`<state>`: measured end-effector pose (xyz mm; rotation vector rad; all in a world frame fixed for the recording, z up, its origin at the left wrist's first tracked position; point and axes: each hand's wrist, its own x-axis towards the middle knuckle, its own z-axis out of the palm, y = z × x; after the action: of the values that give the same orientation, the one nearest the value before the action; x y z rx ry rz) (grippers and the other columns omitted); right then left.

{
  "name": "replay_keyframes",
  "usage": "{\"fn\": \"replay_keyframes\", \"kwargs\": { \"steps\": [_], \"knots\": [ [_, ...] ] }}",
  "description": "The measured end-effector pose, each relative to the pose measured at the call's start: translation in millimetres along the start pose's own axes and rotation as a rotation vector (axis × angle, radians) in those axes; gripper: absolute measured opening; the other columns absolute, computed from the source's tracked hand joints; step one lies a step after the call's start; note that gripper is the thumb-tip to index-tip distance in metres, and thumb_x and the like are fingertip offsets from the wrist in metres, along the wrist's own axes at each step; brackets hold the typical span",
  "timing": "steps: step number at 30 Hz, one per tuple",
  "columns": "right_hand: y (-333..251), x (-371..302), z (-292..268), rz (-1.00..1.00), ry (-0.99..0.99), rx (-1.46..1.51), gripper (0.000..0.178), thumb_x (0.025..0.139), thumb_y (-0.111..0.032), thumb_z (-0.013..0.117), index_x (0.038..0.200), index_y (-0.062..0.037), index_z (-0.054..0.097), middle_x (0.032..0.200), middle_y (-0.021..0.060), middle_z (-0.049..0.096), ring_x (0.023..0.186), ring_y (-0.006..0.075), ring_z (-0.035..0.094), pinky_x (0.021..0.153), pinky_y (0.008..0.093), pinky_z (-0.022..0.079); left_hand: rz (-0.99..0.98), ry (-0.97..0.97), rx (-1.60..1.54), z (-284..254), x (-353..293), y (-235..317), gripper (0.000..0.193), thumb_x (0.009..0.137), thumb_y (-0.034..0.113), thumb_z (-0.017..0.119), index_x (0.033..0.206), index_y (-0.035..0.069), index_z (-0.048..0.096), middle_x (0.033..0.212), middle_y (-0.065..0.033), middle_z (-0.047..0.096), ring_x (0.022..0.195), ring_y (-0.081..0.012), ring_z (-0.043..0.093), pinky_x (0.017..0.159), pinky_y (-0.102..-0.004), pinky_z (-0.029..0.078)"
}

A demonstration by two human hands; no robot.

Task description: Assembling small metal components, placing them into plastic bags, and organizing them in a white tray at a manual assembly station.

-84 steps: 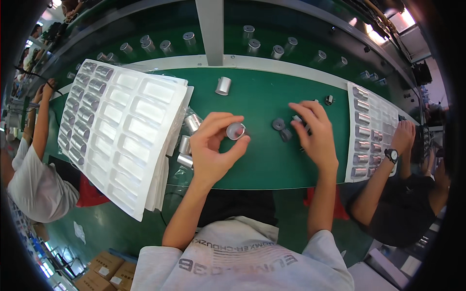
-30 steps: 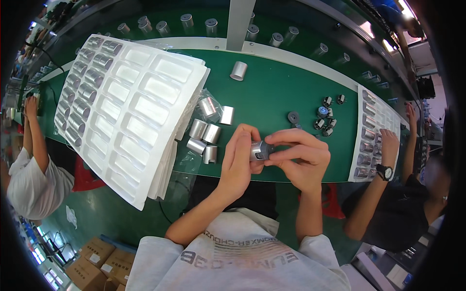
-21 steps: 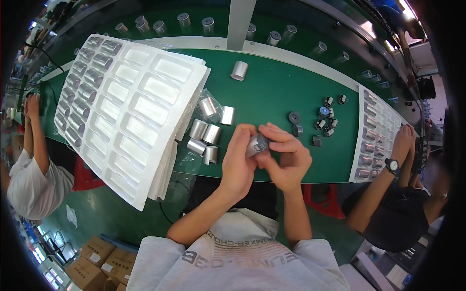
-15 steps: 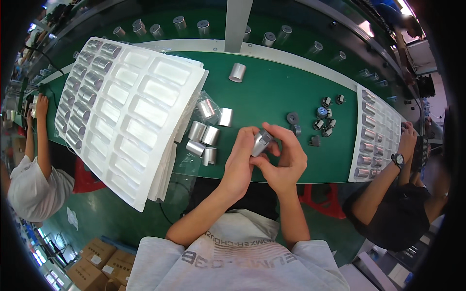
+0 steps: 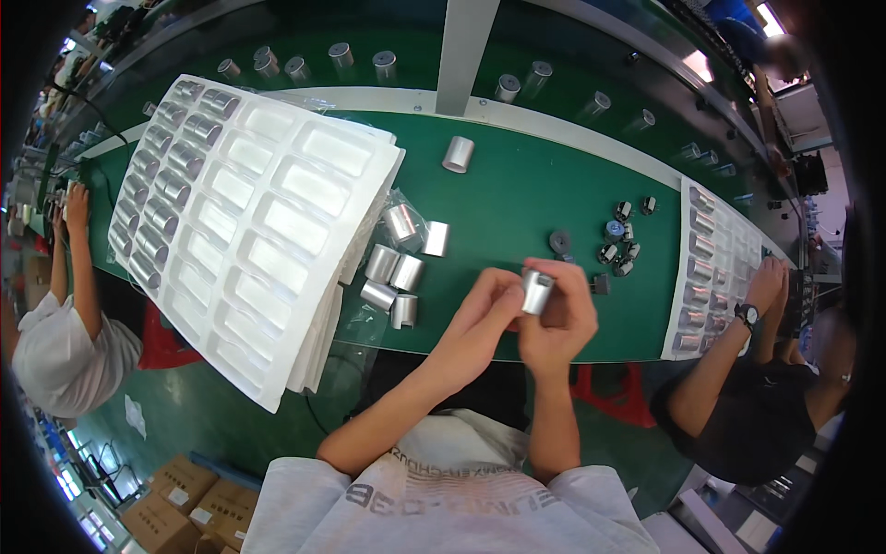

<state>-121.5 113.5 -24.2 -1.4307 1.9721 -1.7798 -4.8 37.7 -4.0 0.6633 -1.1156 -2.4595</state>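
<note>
In front of me, over the near edge of the green bench, a silver metal cylinder (image 5: 536,292) is held between both hands. My left hand (image 5: 486,319) is closed, its fingertips against the cylinder's left side. My right hand (image 5: 565,323) curls around the right side, fingers behind it. Several loose silver cylinders (image 5: 405,271) lie left of my hands, partly on clear plastic film. One more cylinder (image 5: 458,154) stands apart farther back. Just beyond my right hand are a dark grey round part (image 5: 559,242) and several small black components (image 5: 625,251).
At left, a stack of white blister trays (image 5: 305,208) carries cylinders in its far-left columns. Another tray (image 5: 684,268) lies at right, beside a co-worker's hands (image 5: 768,283). A second co-worker (image 5: 74,342) sits at left. A metal post (image 5: 459,65) rises from the bench's back rail.
Both hands have shifted right and slightly nearer with the cylinder, which is now turned more upright. The view has tilted slightly, while the loose parts keep their arrangement.
</note>
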Motion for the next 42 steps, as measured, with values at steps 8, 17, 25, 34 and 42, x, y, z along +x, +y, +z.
{"fn": "replay_keyframes", "kwargs": {
  "steps": [8,17,25,34,42],
  "knots": [
    [48.4,115.5,-43.5,0.252,0.188,0.236,0.024,0.086,0.000,0.072,0.107,-0.0012,0.060,0.107,0.0089,0.067,0.084,0.0096,0.060,0.073,0.0222,0.050,0.647,0.396,1.397,-11.5,70.2,63.0,0.023,0.090,0.005,0.063,0.111,0.002,0.055,0.106,-0.0138,0.057,0.094,-0.0279,0.057,0.082,-0.0376,0.049],
    [144.5,197.4,-75.5,0.062,-0.037,-0.688,0.030,0.078,-0.012,0.078,0.106,-0.0064,0.070,0.097,0.0102,0.063,0.073,0.0177,0.063,0.068,0.0299,0.051,0.446,0.443,1.768,-32.2,106.1,48.4,0.043,0.079,0.010,0.075,0.114,0.005,0.051,0.107,-0.0140,0.056,0.097,-0.0308,0.058,0.078,-0.0397,0.048],
    [143.6,205.9,-68.2,-0.012,-0.048,-0.881,0.047,0.081,-0.010,0.073,0.126,-0.0071,0.061,0.107,0.0144,0.063,0.085,0.0312,0.065,0.079,0.0391,0.053,0.574,0.378,1.606,-37.3,120.4,53.9,0.040,0.080,0.007,0.074,0.112,0.004,0.051,0.102,-0.0123,0.061,0.098,-0.0321,0.058,0.079,-0.0438,0.049],
    [21.1,98.9,-74.6,0.048,-0.257,-0.563,0.037,0.080,-0.015,0.077,0.114,-0.0052,0.067,0.098,0.0100,0.063,0.071,0.0184,0.057,0.061,0.0298,0.046,0.360,0.122,0.517,-9.8,55.7,71.9,0.045,0.080,-0.011,0.070,0.121,-0.001,0.056,0.105,-0.0112,0.065,0.086,-0.0228,0.068,0.083,-0.0322,0.057],
    [19.6,59.2,-49.5,0.127,-0.213,-0.384,0.033,0.074,-0.001,0.078,0.105,-0.0020,0.069,0.091,0.0086,0.065,0.076,0.0203,0.061,0.063,0.0298,0.047,-0.050,0.031,-0.528,-5.0,12.3,39.7,0.034,0.085,-0.004,0.047,0.118,0.004,0.052,0.129,-0.0230,0.057,0.112,-0.0295,0.058,0.083,-0.0348,0.049]
  ]
}}
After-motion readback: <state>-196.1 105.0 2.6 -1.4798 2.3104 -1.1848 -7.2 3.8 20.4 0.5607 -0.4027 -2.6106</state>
